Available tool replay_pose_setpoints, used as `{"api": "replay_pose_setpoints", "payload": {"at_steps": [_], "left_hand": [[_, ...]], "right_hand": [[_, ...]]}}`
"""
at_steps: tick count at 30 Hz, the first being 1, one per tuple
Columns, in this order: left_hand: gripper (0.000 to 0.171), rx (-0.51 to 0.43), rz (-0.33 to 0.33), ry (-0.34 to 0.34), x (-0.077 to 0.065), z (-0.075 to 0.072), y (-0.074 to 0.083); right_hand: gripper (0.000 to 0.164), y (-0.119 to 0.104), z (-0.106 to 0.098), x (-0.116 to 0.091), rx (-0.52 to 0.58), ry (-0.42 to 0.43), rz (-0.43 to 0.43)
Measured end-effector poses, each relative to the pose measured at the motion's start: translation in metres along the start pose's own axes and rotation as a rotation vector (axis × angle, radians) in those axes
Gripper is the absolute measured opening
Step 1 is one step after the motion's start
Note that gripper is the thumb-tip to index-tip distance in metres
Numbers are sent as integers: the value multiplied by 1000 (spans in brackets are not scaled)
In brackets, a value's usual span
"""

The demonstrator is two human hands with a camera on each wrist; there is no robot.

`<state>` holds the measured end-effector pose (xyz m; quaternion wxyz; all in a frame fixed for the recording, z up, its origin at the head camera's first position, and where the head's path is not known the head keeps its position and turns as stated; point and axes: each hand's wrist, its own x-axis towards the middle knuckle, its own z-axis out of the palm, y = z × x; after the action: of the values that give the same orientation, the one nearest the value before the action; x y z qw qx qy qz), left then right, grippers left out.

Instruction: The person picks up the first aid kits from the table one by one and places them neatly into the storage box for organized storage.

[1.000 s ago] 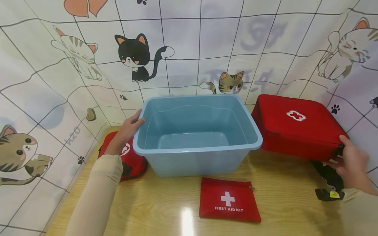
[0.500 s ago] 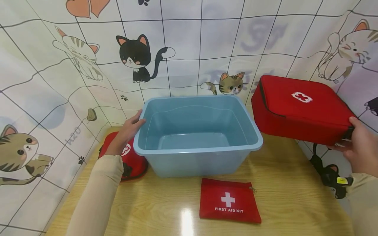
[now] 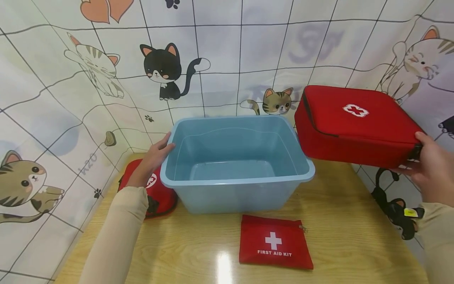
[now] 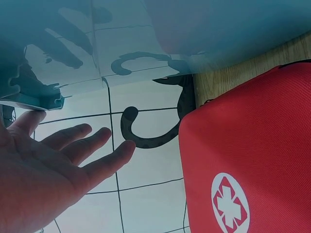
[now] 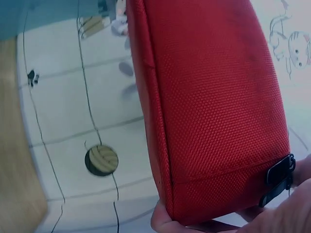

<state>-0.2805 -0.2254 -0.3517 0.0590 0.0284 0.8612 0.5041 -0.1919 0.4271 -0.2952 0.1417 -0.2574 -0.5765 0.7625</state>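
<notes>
I have the right hand (image 3: 432, 169) pinching the red case (image 3: 383, 126) by its near right end, nearer it than the left hand (image 3: 153, 157), which rests spread-fingered at the tub (image 3: 234, 197)'s left rim. Long axis roughly left to right, the boxy, coarse-woven case lies right of the smooth blue plastic tub.

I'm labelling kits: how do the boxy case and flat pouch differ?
The right hand holds the case; the pouch lies on the table. The case is thick and larger, the pouch thin and smaller. The pouch reads FIRST AID KIT; the case bears an emblem. Both are red.
</notes>
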Motion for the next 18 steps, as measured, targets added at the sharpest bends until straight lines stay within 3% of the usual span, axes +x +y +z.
{"api": "replay_pose_setpoints", "payload": {"at_steps": [8, 15, 18], "left_hand": [[69, -5, 8, -2, 0, 0, -1], [68, 1, 9, 1, 2, 0, -3], [68, -3, 6, 1, 2, -1, -2]], "right_hand": [[76, -3, 27, -12, -51, -144, 55], [49, -1, 48, -18, 10, -272, 149], [46, 1, 59, -23, 8, -303, 170]]}}
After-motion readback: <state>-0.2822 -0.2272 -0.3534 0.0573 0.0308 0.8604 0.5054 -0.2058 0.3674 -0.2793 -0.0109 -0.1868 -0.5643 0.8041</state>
